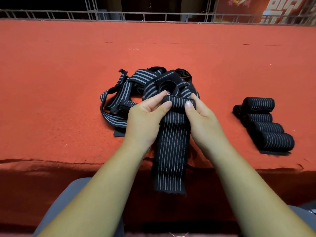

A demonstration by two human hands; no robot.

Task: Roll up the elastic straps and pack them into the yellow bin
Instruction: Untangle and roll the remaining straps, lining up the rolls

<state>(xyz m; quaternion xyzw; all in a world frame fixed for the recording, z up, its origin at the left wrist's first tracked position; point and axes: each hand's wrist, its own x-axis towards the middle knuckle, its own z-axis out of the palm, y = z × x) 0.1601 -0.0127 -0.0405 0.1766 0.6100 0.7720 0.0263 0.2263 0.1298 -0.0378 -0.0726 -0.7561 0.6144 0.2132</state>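
Note:
A black elastic strap with thin white stripes (pixel 171 144) runs from my hands down over the table's front edge. Its top end is curled into a small roll (pixel 178 102). My left hand (pixel 145 117) pinches the roll's left end between thumb and fingers. My right hand (pixel 200 117) pinches its right end the same way. Behind my hands lies a loose tangle of unrolled straps (pixel 136 89). Several finished rolls (pixel 266 124) lie in a row to the right. No yellow bin is in view.
The table is covered in red-orange cloth (pixel 68 82), its front edge (pixel 51 162) running just below my wrists. A metal rail (pixel 153 15) borders the far side. My grey-clad knees (pixel 68 202) show below the edge.

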